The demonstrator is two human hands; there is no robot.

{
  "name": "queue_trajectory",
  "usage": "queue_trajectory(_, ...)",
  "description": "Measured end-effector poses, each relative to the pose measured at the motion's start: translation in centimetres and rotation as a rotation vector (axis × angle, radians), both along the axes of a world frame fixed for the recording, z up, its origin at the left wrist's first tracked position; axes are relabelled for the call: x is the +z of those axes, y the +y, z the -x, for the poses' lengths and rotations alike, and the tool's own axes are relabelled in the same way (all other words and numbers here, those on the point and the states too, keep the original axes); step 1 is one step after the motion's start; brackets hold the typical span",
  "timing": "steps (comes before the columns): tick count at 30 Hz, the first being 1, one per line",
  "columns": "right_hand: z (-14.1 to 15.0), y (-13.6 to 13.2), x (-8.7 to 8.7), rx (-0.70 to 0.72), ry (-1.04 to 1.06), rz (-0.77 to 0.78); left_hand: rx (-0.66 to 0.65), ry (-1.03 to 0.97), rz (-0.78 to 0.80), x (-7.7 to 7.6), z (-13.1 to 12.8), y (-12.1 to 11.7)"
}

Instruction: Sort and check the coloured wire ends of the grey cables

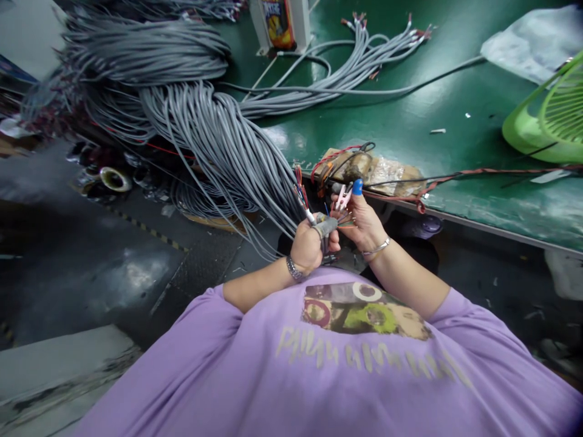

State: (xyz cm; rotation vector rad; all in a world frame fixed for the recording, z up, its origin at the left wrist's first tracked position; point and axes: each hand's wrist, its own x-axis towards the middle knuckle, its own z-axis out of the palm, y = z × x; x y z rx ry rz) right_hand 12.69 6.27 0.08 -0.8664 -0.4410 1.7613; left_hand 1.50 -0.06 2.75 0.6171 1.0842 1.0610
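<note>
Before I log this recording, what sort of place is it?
Probably a cable workshop or factory floor: thick bundles of grey cables, a green workbench, and a striped line marked on the dark floor.

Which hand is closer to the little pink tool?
Right. The right hand has the pink tool at its fingertips; the left hand is lower, off to the tool's left.

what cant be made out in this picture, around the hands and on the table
- Head view: how many cables the left hand grips; its curled fingers hide them.
- Head view: whether the thin coloured wires at the right hand have bare tips; too small.
- Head view: the far side of the green slatted object; cut off by the right edge.
- Head view: wording on the upright label; blurred.
</note>
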Motion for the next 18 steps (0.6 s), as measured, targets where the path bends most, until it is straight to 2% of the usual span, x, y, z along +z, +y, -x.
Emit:
queue_trajectory(4, 0.0, -0.4, 0.0, 0.02, 0.031, 0.003, -0.001, -0.002, -0.003, 0.1, 0.0, -0.1)
queue_trajectory(8, -0.6, -0.8, 0.0, 0.097, 0.029, 0.001, -0.005, -0.016, -0.022, 0.0, 0.4, -0.4)
queue_trajectory(13, -1.7, -0.8, 0.9, 0.176, -0.008, 0.014, 0.007, 0.003, -0.074, -0.3, 0.9, -1.0)
queue_trajectory(18, -1.9, -0.6, 1.1, 0.134, -0.061, -0.047, 0.051, 0.004, -0.092, 0.5, 0.6, -0.8)
